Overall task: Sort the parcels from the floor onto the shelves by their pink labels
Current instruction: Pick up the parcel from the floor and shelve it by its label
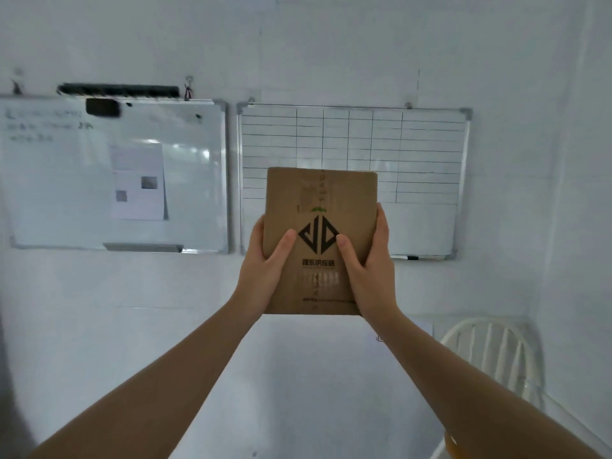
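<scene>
Both bare forearms extend forward and upward, converging toward centre. The left hand (265,270) and right hand (371,270) are raised, each closed on one side edge of a brown parcel (321,207), thumbs pressed flat across its facing side, fingers hidden behind it.

One cardboard parcel (320,226) was seen, and two hands were counted on it: the left hand (265,260) and the right hand (371,260). Two whiteboards were counted on the wall: a plain whiteboard (66,193) and a gridded whiteboard (414,144). One sheet of paper (137,182) was seen stuck to the plain one, and one black eraser (102,107) near its top edge. One marker (405,257) was noted on the gridded board's ledge. One white chair (490,356) was seen at the lower right.
</scene>
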{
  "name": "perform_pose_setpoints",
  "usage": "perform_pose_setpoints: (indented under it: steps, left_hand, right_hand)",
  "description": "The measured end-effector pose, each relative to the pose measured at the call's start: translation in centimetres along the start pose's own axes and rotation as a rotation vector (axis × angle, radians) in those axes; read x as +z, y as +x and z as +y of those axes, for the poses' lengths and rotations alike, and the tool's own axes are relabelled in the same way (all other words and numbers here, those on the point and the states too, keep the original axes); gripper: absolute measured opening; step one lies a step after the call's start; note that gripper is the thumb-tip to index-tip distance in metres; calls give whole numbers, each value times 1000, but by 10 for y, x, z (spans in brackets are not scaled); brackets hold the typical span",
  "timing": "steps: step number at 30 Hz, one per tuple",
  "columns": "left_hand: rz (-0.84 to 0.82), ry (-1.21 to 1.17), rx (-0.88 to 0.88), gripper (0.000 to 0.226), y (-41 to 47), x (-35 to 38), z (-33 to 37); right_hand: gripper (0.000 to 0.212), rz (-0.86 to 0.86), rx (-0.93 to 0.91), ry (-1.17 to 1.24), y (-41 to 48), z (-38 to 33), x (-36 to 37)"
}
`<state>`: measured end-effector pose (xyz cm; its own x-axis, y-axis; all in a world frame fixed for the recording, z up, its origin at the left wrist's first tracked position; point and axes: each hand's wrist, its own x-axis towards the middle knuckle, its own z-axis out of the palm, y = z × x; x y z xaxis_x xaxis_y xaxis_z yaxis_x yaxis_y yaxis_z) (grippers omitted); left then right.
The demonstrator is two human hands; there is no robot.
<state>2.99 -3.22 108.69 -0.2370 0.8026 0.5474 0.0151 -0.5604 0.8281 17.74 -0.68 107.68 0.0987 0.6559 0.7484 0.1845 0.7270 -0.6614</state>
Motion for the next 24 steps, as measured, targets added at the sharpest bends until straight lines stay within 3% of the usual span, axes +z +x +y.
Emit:
perform_pose_setpoints:
  steps: [13,24]
  left_hand:
    - [-22,-14,92,54,17,-5,19]
    - [11,9,114,53,17,-1,28]
  right_hand:
    - [74,33,-45,0,21,-15,8]
    - [67,-43,94,113,35,-20,-7]
